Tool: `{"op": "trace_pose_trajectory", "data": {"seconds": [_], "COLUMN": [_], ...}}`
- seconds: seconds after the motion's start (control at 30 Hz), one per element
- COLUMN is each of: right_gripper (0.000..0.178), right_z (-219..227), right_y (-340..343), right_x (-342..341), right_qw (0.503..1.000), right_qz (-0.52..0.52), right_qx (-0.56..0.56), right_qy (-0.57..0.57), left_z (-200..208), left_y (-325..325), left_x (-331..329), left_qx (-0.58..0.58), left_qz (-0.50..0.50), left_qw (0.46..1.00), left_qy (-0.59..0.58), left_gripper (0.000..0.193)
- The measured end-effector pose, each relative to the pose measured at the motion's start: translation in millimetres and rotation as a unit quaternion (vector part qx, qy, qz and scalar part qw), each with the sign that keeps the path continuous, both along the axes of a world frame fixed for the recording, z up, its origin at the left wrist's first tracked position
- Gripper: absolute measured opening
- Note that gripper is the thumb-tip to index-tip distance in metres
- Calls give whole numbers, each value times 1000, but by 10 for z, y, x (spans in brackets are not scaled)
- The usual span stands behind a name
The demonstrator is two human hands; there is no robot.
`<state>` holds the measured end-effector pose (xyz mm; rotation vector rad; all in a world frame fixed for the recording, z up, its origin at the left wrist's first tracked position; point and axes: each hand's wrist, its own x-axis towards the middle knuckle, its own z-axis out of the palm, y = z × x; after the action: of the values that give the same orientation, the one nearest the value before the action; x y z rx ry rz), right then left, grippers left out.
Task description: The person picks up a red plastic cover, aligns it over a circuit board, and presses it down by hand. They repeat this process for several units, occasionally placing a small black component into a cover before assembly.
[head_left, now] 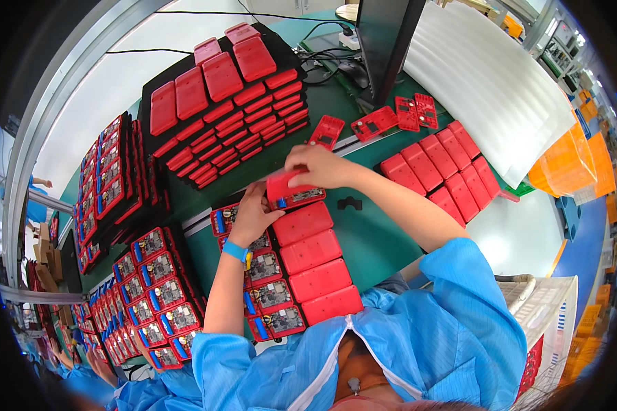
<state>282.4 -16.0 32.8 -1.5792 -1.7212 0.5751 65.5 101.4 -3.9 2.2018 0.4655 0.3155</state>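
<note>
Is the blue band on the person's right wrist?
No, the blue band is around the wrist of the left hand.

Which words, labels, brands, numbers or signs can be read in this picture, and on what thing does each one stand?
None can be read.
Circuit boards: fine marks, too small to read.
Red cover at the right hand: blurred, no readable text.
Row of red covers: no readable text.
Monitor: dark, no readable text.
Orange bins far right: too blurred to read.
</note>
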Motion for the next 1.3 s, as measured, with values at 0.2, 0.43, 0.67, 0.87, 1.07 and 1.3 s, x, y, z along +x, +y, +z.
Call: {"op": "trace_pose_trajectory", "data": {"seconds": [0.2, 0.43, 0.67, 0.87, 1.07, 1.3], "right_gripper": [25, 30, 32, 29, 21, 13], "right_z": [-46, -168, -109, -230, -319, -373], "right_y": [-496, -984, -681, -99, 118, 5], "right_x": [482, 228, -3, -308, -263, -310], "right_qw": [975, 954, 971, 991, 995, 982], "right_qz": [-213, -197, -169, -43, -2, 19], "right_qx": [-58, -169, -34, 40, 39, 78], "right_qy": [-11, -151, -169, -122, -90, -169], "left_z": [107, 377, 1010, 852, 344, 127], "left_y": [-67, -152, -737, -1385, -1815, -1802], "left_x": [-4, -288, -1005, -1837, -2261, -2226], "left_qx": [40, 82, 116, 28, 100, 99], "left_qz": [9, 16, 104, 148, 342, 361], "left_qw": [998, 996, 988, 989, 934, 926], "left_qy": [50, 33, -21, 16, -15, -48], "left_gripper": [67, 53, 44, 38, 25, 20]}}
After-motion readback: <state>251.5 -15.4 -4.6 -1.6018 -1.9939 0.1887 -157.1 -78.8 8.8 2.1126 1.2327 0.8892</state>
